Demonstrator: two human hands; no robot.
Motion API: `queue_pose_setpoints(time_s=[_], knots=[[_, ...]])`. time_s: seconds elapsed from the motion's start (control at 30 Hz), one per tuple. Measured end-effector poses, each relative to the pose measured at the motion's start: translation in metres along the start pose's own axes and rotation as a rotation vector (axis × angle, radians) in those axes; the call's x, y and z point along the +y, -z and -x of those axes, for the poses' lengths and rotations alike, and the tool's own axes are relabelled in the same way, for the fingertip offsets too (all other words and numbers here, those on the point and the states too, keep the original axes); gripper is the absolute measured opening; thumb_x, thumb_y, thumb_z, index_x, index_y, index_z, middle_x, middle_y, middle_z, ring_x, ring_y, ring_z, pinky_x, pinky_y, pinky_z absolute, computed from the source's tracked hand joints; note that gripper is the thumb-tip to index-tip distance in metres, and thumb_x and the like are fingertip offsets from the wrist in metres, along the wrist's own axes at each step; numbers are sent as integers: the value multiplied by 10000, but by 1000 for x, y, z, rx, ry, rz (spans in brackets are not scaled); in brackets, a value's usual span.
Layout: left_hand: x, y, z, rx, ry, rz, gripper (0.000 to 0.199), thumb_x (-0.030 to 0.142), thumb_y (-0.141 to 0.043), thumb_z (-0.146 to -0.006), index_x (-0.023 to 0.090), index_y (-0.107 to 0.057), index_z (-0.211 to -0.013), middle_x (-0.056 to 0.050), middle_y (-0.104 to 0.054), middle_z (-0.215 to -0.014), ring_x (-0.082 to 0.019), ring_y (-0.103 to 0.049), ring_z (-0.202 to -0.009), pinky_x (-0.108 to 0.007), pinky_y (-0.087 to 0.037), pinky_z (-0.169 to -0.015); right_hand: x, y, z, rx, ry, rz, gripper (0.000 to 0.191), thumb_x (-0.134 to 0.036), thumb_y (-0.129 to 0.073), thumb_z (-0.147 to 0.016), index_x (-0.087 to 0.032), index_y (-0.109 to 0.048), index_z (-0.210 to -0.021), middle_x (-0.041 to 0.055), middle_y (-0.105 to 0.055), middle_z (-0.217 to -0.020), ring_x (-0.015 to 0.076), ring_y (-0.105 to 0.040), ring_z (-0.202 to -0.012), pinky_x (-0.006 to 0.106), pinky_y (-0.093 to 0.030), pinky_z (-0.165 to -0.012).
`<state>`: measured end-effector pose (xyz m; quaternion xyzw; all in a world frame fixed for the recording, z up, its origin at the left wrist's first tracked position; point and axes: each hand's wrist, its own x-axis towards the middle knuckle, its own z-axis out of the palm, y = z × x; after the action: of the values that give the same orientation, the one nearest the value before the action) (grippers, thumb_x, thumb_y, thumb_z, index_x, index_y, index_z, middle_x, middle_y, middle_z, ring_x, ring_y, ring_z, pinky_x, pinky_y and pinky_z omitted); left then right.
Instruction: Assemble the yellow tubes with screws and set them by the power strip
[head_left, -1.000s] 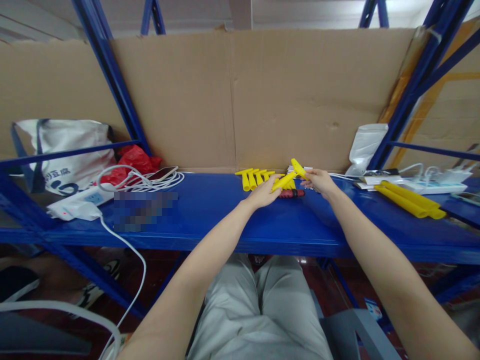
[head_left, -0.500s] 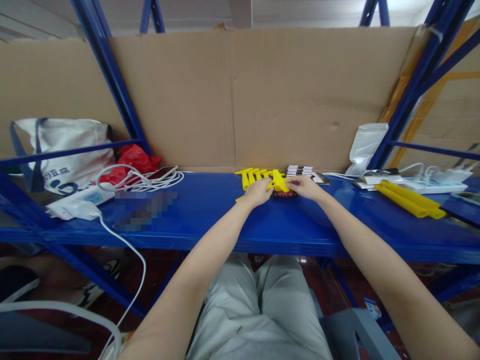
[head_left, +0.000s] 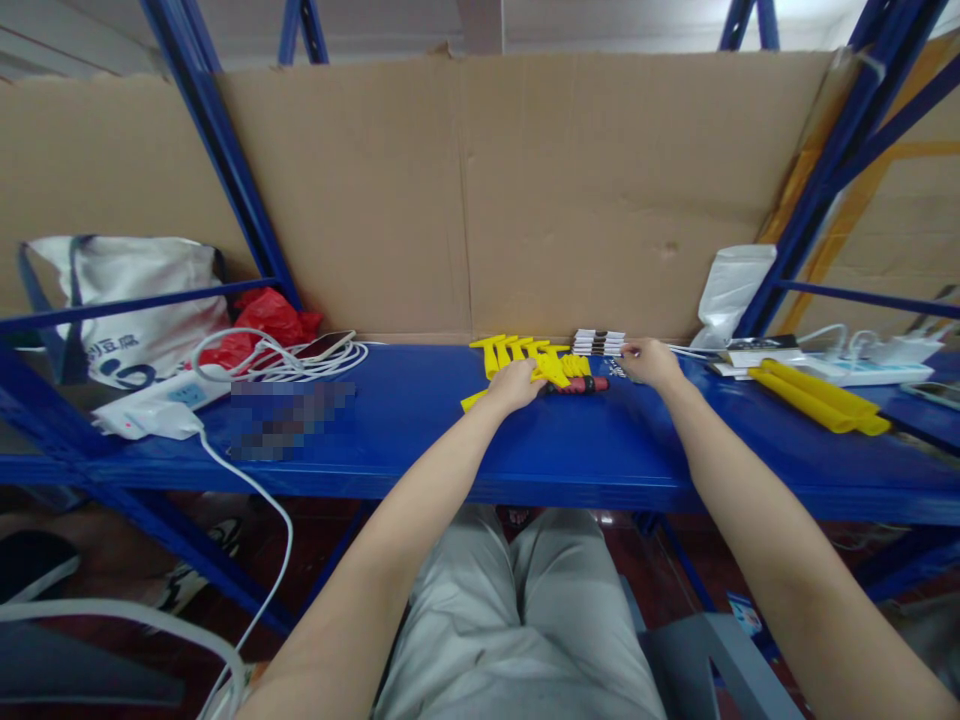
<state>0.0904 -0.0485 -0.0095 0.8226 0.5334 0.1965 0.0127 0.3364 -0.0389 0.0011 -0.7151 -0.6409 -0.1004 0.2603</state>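
My left hand (head_left: 516,388) is closed on a yellow plastic part (head_left: 553,373) above the blue shelf. Just right of that part lies a red and black tool with a rounded handle (head_left: 589,384), partly covered. My right hand (head_left: 651,362) bends its fingers together over a small pile of shiny metal bits, likely screws (head_left: 617,369); what is between the fingertips is too small to make out. Behind my left hand stands a row of yellow T-shaped parts (head_left: 501,350). Several small yellow pieces (head_left: 576,366) lie side by side between the hands. Another yellow part (head_left: 473,401) pokes out beside my left wrist.
White packs with black bands (head_left: 598,342) are stacked against the cardboard wall (head_left: 465,200). Yellow rolled sheets (head_left: 817,397) and a power strip (head_left: 870,372) lie on the right. Left are a cloth bag (head_left: 150,300), red plastic bag (head_left: 274,320) and white cables (head_left: 315,362).
My right hand has left the yellow part and moved right to the metal bits. The left hand keeps the yellow part, and the red tool shows more.
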Motion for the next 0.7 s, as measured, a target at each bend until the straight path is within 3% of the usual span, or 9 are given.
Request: queue_pose_setpoints(time_s=[0.13,0.23,0.43,0.7], knots=[[-2,-1,-1,-4,-3,7,312,366,-494,-862,167,-607,-1074,-110,-631,-1153,-250,-562,-1094,-346,-443,-904,21,5,0,-107,-270,129,305,-248,-480,-797,-181,-702,-996,145,-666,-1072,282,-606,-1021,372,-464,-811],[-2,-2,-2,3,-6,23,315,367,-503,-856,161,-612,-1068,-114,-636,-1141,-254,-567,-1087,-350,-447,-901,29,-1,-1,-175,-376,163,309,-323,-543,-755,-178,-694,-982,161,-645,-1097,312,-588,-1040,432,-450,-840],[-1,-2,-2,15,-1,46,304,352,-520,-844,167,-619,-1064,-106,-642,-1137,-243,-562,-1096,-336,-439,-910,30,-13,-3,-199,-349,120,646,-696,-505,-679,-137,-673,-956,213,-650,-1002,367,-579,-1022,523,-424,-858],[-1,-1,-2,19,3,48,298,351,-533,-841,168,-624,-1058,-97,-646,-1129,-232,-571,-1084,-316,-445,-895,24,-14,-3,-223,-367,133,655,-664,-490,-735,-112,-638,-1056,217,-635,-1045,339,-573,-1075,498,-412,-894]])
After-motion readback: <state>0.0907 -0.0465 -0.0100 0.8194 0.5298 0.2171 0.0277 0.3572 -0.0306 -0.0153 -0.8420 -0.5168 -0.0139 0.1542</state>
